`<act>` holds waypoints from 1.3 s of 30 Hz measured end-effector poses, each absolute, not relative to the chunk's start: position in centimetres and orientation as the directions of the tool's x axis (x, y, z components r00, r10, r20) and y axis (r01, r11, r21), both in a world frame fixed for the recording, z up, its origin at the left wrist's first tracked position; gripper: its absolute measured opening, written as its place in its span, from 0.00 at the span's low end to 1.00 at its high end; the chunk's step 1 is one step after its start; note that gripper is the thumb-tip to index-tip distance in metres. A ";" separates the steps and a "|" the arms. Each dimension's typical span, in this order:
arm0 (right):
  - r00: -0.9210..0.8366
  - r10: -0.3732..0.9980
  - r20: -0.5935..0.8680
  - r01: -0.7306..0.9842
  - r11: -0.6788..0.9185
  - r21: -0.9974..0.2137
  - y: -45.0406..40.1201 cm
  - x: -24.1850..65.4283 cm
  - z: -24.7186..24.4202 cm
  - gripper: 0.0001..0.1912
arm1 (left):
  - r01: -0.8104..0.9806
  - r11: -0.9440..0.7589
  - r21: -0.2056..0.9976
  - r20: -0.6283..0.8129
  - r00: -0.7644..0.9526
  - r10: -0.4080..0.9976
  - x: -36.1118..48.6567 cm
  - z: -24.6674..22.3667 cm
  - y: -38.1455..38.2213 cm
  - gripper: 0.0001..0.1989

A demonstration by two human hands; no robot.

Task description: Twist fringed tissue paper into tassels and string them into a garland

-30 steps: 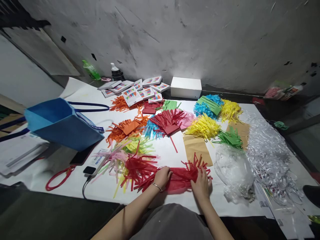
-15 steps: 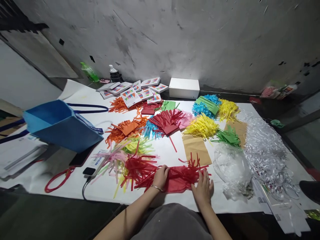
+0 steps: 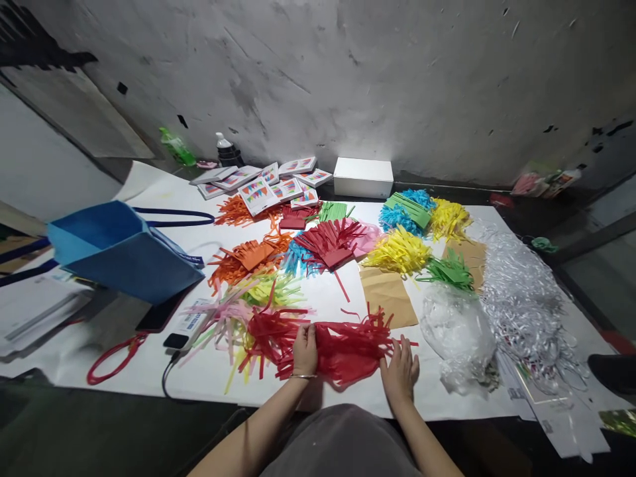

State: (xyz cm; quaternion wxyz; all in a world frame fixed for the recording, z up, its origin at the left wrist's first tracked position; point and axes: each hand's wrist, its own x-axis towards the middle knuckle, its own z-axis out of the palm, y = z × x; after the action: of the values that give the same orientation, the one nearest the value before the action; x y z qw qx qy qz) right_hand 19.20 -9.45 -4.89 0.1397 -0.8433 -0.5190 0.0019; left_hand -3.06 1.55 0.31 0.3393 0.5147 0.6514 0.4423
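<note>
A sheet of red fringed tissue paper (image 3: 348, 354) lies in front of me near the table's front edge, its cut strips spreading at both ends. My left hand (image 3: 305, 351), with a bracelet at the wrist, is closed on the left part of this paper, thumb and fingers together. At the paper's right end, my right hand (image 3: 400, 372) rests with its fingers apart, touching the strips. Loose red strips (image 3: 265, 334) overlap pink and yellow-green fringed paper (image 3: 243, 298) to the left. Beyond, a red tissue tassel (image 3: 335, 245) lies among orange, blue and yellow ones.
A blue bag (image 3: 114, 255) stands at left, near a phone (image 3: 161, 317), a white device (image 3: 186, 328) and a red loop (image 3: 112, 361). Printed packs (image 3: 258, 195) and a white box (image 3: 364, 177) sit behind. Brown paper (image 3: 387, 298), clear plastic (image 3: 457, 338) and silver strands (image 3: 521, 291) lie right.
My left hand has shifted slightly left and turned more upright on the red tissue paper. The paper's middle now looks more bunched. My right hand stays at its right end.
</note>
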 end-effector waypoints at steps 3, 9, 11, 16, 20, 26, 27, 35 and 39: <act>0.460 0.878 0.134 0.874 -0.422 -0.240 -9.8 19.3 -5.1 0.28 | 0.300 0.120 0.946 0.008 -0.392 0.920 -3.0 0.6 2.7 0.19; 0.456 0.875 0.163 0.871 -0.400 -0.286 -9.8 19.5 -5.4 0.28 | 0.205 0.079 0.976 0.058 -0.588 0.807 -6.3 4.8 7.9 0.19; 0.461 0.863 0.207 0.866 -0.386 -0.318 -10.1 19.6 -5.1 0.27 | 0.195 0.031 0.980 0.100 -0.626 0.774 -7.9 6.9 9.6 0.18; 0.211 0.919 0.333 0.951 -0.115 -0.287 -11.2 19.0 -3.0 0.25 | 0.222 -0.087 0.971 0.219 -0.685 0.695 -9.9 11.6 10.5 0.16; -0.435 0.869 0.235 0.838 0.486 -0.248 -9.0 16.5 -1.0 0.30 | 0.331 -0.126 0.935 0.240 -0.331 0.913 -7.9 14.1 7.2 0.14; -0.624 0.780 0.051 0.708 0.592 -0.384 -1.5 12.0 -0.6 0.29 | 0.479 -0.311 0.821 0.248 0.191 0.950 -5.7 15.9 3.1 0.11; -0.608 0.793 0.039 0.722 0.573 -0.387 -0.6 11.5 -0.9 0.28 | 0.478 -0.312 0.821 0.279 0.140 0.950 -6.2 16.3 3.0 0.11; -0.339 0.941 0.008 0.872 0.318 -0.374 3.5 11.8 -2.1 0.20 | 0.561 -0.282 0.778 0.622 -0.624 0.474 -13.4 22.4 2.0 0.10; -0.169 0.984 0.056 0.911 0.178 -0.372 7.3 13.4 -0.6 0.18 | 0.604 -0.324 0.728 0.682 -0.592 0.429 -13.5 23.2 0.1 0.09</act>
State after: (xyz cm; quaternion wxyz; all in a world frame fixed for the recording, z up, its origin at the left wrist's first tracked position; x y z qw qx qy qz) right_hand 13.36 7.31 -0.60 0.1431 -0.6284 -0.7539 0.1273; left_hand -13.49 0.13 23.21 -0.0642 0.4469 0.5778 0.6799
